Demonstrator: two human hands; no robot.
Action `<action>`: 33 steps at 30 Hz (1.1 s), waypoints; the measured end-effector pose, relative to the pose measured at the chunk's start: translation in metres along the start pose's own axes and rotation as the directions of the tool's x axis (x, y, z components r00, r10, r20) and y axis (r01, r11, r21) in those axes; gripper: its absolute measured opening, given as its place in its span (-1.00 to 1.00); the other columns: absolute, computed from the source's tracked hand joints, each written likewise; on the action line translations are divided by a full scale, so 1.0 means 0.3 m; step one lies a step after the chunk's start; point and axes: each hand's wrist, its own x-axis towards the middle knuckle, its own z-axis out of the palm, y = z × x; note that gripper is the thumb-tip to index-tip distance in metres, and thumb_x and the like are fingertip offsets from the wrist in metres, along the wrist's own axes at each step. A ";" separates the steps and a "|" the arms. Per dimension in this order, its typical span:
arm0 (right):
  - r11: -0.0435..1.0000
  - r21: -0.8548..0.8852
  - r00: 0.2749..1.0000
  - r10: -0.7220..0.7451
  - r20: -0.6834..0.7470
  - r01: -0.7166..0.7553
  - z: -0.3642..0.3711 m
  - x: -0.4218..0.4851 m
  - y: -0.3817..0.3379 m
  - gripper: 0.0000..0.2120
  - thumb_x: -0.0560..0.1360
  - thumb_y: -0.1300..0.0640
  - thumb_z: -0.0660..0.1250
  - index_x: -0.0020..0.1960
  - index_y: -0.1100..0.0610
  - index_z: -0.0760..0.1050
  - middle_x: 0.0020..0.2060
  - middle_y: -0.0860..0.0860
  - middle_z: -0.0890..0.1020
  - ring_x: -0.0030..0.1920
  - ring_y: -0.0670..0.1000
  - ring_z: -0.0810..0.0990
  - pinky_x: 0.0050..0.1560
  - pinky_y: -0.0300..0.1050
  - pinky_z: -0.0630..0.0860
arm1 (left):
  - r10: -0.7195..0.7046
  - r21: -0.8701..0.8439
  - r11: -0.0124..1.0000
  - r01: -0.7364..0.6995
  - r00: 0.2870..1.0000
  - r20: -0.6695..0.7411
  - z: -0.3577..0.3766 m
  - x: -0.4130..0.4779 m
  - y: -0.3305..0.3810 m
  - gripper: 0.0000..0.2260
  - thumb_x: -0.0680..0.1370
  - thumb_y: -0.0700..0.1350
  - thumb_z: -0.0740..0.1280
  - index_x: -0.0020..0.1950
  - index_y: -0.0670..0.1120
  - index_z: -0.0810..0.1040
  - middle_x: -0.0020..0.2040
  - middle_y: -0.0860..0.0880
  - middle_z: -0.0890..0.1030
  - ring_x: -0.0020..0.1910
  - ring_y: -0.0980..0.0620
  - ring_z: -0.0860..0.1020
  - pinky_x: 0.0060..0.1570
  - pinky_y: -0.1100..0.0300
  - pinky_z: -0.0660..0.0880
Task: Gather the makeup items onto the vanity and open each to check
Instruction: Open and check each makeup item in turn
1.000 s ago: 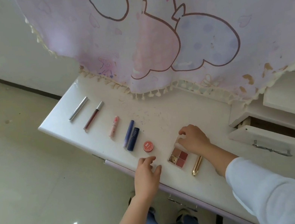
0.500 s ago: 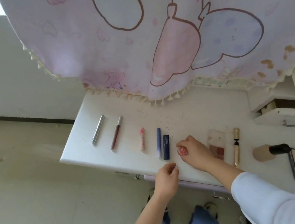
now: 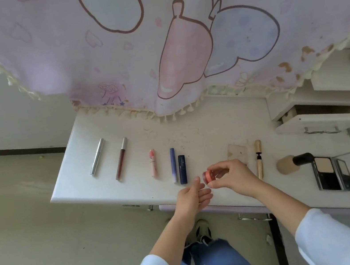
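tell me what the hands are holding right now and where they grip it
The right hand holds the small red jar off the vanity, fingertips around its sides. The left hand is open just below it, holding nothing.

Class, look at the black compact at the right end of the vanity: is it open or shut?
Open. The black compact lies flat with its lid swung out beside the base, showing a beige powder pan and a mirror.
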 end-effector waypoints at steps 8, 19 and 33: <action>0.998 -0.001 0.997 -0.064 0.043 0.064 -0.068 -0.001 0.009 -0.66 0.28 0.16 0.56 0.05 0.03 0.65 -0.09 -0.13 0.68 -0.02 -0.13 0.54 0.00 -0.26 0.42 | 0.052 -0.048 0.998 -0.046 0.988 0.149 0.063 -0.019 0.048 -0.68 0.56 0.08 0.27 -0.03 -0.15 0.64 -0.23 -0.05 0.66 -0.18 0.06 0.62 -0.06 0.20 0.56; 0.995 0.003 0.995 -0.095 0.009 0.095 -0.122 0.024 0.008 -0.65 0.28 0.12 0.57 0.06 -0.02 0.65 -0.06 -0.15 0.67 0.02 -0.09 0.57 -0.04 -0.25 0.46 | 0.131 -0.079 0.990 -0.120 0.978 0.165 0.102 -0.017 0.096 -0.71 0.57 -0.01 0.26 -0.03 -0.21 0.65 -0.16 -0.11 0.67 -0.17 0.06 0.62 -0.18 0.34 0.56; 0.991 -0.110 0.996 -0.067 0.061 0.074 -0.128 0.073 -0.010 -0.42 0.31 0.04 0.55 0.28 0.09 0.49 0.16 -0.08 0.45 0.21 -0.11 0.40 0.13 -0.23 0.31 | 0.130 -0.090 0.989 -0.116 0.976 0.172 0.104 -0.003 0.126 -0.66 0.58 0.00 0.25 0.06 -0.26 0.61 -0.14 -0.11 0.65 -0.14 0.05 0.61 -0.12 0.30 0.57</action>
